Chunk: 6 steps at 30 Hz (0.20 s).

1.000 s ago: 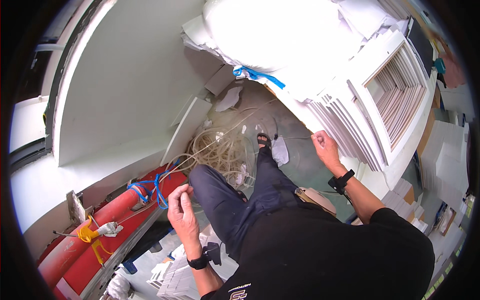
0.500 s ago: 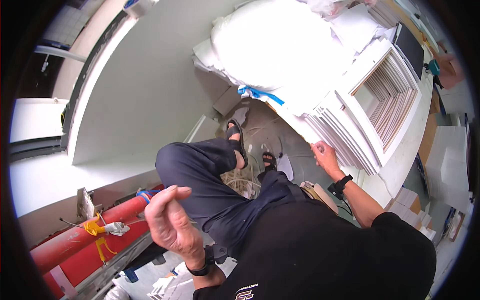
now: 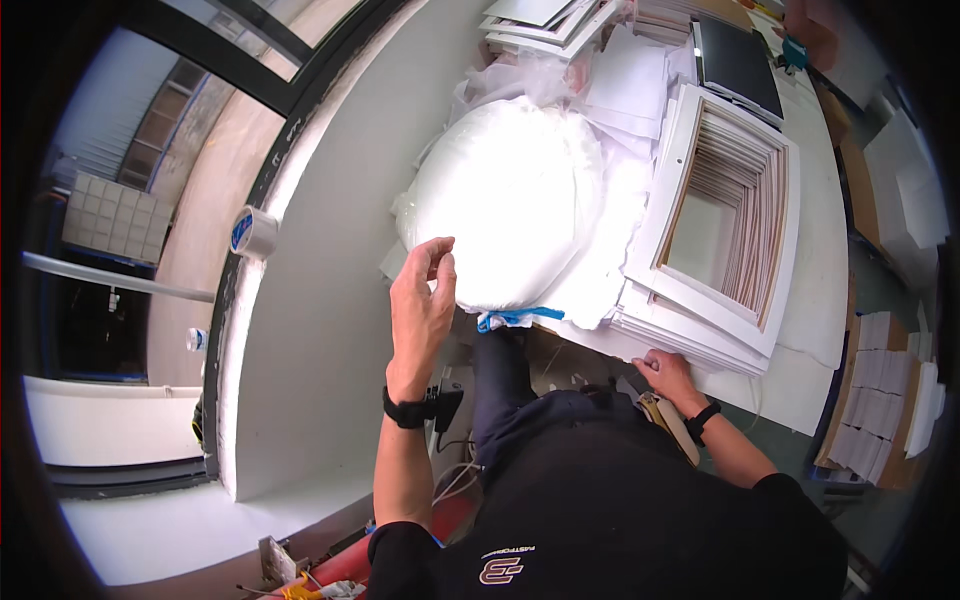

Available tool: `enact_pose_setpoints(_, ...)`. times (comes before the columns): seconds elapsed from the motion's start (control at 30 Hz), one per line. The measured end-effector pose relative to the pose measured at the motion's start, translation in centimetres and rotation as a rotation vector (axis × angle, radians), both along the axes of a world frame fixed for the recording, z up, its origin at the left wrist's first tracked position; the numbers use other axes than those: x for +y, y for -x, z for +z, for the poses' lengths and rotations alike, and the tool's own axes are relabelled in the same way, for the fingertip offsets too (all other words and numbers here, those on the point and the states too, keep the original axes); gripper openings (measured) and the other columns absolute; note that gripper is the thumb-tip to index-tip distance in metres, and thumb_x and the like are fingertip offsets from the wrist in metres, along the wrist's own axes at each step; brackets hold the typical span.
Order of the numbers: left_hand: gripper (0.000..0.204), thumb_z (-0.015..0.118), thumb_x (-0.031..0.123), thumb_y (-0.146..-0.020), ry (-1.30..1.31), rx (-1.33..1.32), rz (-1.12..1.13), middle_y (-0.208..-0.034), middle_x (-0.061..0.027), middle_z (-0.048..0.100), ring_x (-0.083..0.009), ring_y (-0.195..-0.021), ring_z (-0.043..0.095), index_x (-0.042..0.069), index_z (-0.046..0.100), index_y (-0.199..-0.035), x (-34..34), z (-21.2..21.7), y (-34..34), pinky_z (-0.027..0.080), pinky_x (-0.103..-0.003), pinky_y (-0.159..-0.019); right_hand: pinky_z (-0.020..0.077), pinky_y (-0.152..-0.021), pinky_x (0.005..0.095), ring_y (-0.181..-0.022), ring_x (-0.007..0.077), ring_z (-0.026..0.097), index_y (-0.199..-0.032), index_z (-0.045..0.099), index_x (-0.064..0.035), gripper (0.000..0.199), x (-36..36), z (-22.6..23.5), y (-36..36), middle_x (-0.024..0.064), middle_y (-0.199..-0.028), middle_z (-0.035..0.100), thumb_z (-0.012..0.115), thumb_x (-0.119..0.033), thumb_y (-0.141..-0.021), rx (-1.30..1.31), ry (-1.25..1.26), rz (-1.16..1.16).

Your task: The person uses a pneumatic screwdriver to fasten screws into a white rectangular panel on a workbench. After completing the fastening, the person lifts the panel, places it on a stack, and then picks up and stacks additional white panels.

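Observation:
My left hand (image 3: 423, 305) is raised in front of a big, glaring white plastic bag (image 3: 505, 205). Its fingers are bent, the thumb stands apart from them, and nothing is held. My right hand (image 3: 668, 378) is curled at the near edge of the white table (image 3: 808, 385), with fingers and thumb against that edge. Just beyond it lies a stack of white rectangular frames (image 3: 655, 338), open in the middle. A blue strip (image 3: 520, 318) hangs at the table edge below the bag.
A tape roll (image 3: 254, 233) sits on the window ledge at left, beside a pale wall (image 3: 330, 300). Behind the frames lies a dark flat panel (image 3: 738, 70). At right stands a cardboard box (image 3: 870, 400) of white pieces. A red pipe (image 3: 365, 565) runs low at left.
My body has come up toward the table, and the view has shifted with it. My left hand has moved from near the red pipe to before the white bag. My right hand stays at the table edge.

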<state>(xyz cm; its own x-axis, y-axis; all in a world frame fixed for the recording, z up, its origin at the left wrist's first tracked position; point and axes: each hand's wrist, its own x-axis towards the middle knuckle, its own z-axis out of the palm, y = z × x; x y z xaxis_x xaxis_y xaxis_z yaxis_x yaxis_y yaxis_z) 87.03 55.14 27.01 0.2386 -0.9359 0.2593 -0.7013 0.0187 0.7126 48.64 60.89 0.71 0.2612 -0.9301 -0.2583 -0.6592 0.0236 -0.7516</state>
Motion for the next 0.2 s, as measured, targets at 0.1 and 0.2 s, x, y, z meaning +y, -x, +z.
enact_pose_setpoints(0.1, 0.030, 0.060, 0.015, -0.100, -0.054, -0.198, -0.072, -0.121, -0.0209, 0.069, -0.0349, -0.108, 0.067, -0.001, 0.063, -0.125, -10.0, -5.3, -6.5, 0.054, -0.043, -0.095, 0.0481, -0.046, 0.0312, -0.043, 0.0161, 0.060, -0.077, 0.068, -0.0013, 0.039, 0.1, -2.0, 0.2, 0.0056, -0.053, 0.059, 0.074, -0.035, -0.095, 0.025, -0.011, -0.128)
enact_pose_setpoints(0.2, 0.043, 0.067, 0.026, -0.096, -0.226, -0.344, -0.070, -0.133, -0.0225, 0.063, -0.0372, -0.121, 0.062, 0.004, 0.063, -0.132, -18.0, -14.0, -16.2, 0.049, -0.045, -0.105, 0.0488, -0.046, 0.0293, -0.045, 0.0150, 0.061, -0.079, 0.069, -0.0040, 0.041, 0.7, -0.2, -1.5, 0.0055, -0.055, 0.061, 0.076, -0.041, -0.093, 0.110, -0.214, -0.332)
